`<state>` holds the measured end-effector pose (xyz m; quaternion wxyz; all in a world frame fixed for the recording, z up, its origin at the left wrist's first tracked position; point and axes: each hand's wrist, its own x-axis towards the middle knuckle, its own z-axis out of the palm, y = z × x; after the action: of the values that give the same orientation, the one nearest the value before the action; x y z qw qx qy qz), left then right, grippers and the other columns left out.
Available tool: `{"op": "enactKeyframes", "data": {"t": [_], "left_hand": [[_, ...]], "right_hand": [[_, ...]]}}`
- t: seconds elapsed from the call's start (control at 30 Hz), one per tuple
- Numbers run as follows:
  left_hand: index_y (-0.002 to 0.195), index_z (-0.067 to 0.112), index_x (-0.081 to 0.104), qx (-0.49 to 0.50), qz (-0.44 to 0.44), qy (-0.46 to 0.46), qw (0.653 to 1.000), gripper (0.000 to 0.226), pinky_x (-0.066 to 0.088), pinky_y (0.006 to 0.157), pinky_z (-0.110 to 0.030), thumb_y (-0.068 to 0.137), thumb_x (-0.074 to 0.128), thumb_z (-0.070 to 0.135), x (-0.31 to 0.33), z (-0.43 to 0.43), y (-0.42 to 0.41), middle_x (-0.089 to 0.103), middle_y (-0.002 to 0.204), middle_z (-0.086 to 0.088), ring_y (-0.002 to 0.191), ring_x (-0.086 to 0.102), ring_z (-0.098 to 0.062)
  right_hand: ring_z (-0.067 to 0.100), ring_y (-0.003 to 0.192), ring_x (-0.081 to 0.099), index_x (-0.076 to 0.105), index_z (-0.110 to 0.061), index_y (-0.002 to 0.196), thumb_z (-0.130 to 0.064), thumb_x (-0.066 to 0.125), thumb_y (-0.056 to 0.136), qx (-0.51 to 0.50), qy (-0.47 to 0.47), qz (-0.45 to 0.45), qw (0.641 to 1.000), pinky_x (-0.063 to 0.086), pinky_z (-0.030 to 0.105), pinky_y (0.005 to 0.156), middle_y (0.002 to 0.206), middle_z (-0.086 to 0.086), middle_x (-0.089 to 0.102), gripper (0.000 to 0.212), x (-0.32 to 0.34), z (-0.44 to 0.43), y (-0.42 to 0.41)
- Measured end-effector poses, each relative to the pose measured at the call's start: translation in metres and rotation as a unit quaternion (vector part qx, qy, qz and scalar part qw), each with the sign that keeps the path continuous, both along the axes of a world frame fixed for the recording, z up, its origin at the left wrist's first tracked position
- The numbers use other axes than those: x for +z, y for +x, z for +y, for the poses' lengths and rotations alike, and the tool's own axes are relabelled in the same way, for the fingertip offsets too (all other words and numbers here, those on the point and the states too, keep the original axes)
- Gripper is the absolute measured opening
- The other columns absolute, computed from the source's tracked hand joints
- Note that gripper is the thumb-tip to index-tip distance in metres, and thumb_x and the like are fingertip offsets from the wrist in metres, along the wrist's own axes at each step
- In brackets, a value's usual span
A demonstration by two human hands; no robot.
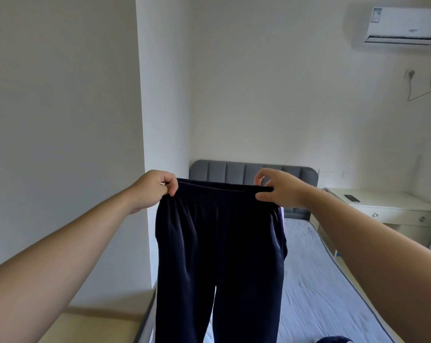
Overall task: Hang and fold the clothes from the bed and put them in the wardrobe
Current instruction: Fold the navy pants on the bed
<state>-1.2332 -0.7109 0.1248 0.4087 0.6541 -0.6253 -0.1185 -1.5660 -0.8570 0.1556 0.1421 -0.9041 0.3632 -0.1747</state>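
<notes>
Centre frame, at arm's length: we hold up navy trousers [219, 256], waistband on top, both legs hanging straight down and running off the bottom edge. Our left hand [152, 188] pinches the left end of the elastic waistband, thumb and fingers curled onto the fabric. Our right hand [276, 188] grips the right end, thumb under it and fingers curled above. Waistband is stretched roughly level between the two hands, slightly gathered.

Trousers hang in front of and over the bed [316, 280]. Leg ends are out of frame, so we can't tell if they touch the mattress. Bed has a wrinkled light grey-blue sheet and runs from lower right up to a grey padded headboard [234, 170] just behind the waistband.

Bottom edge, right of the trousers: sliver of another dark garment [333, 339] on the sheet. Right of the bed: white desk [392, 206] with drawers, dark phone [352, 198] flat on top. Upper right corner: wall air conditioner [405, 26], cord looping down to a plug [410, 74] below it. White wall pillar [61, 120] fills the left of the frame.
</notes>
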Motion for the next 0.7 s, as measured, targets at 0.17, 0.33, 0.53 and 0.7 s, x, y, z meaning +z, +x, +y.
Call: {"op": "enactKeyframes", "data": {"t": [0.17, 0.33, 0.53, 0.7], "left_hand": [[0.078, 0.032, 0.078, 0.024, -0.008, -0.001, 1.000, 0.042, 0.050, 0.093, -0.044, 0.097, 0.052, 0.004, 0.004, -0.002, -0.011, 0.075, 0.095, 0.001, 0.092, 0.063, -0.024], [0.078, 0.038, 0.077, 0.043, 0.012, -0.017, 0.999, 0.048, 0.046, 0.082, -0.038, 0.096, 0.049, 0.005, 0.010, -0.007, -0.019, 0.074, 0.101, -0.014, 0.087, 0.055, -0.023], [0.078, 0.031, 0.079, 0.040, 0.057, -0.032, 0.997, 0.048, 0.040, 0.063, -0.028, 0.089, 0.045, -0.001, 0.019, 0.000, -0.045, 0.073, 0.086, -0.011, 0.071, 0.049, -0.023], [0.088, 0.028, 0.077, 0.009, 0.039, -0.037, 0.998, 0.040, 0.046, 0.075, -0.011, 0.094, 0.049, 0.001, 0.014, 0.007, -0.085, 0.072, 0.100, 0.012, 0.095, 0.065, -0.003]], "right_hand": [[0.016, 0.099, 0.066, 0.046, -0.052, 0.101, -0.010, 0.058, 0.097, 0.050, 0.044, 0.093, 0.993, 0.052, 0.030, 0.080, 0.123, -0.005, 0.066, 0.044, 0.007, 0.024, 0.003], [0.003, 0.053, 0.059, 0.060, -0.063, 0.111, 0.010, 0.036, 0.087, 0.073, 0.076, 0.166, 0.980, 0.051, 0.020, 0.052, 0.136, -0.001, 0.060, 0.080, 0.023, 0.050, 0.019], [0.015, 0.064, 0.058, 0.065, -0.048, 0.128, 0.009, 0.035, 0.082, -0.009, 0.103, 0.161, 0.981, 0.052, 0.022, 0.050, 0.094, -0.012, 0.060, 0.079, 0.028, 0.062, 0.033], [0.029, 0.083, 0.077, 0.074, -0.009, 0.115, 0.011, 0.044, 0.088, -0.041, 0.232, 0.062, 0.970, 0.064, 0.044, 0.079, 0.094, 0.014, 0.077, 0.045, 0.023, 0.064, 0.039]]}}
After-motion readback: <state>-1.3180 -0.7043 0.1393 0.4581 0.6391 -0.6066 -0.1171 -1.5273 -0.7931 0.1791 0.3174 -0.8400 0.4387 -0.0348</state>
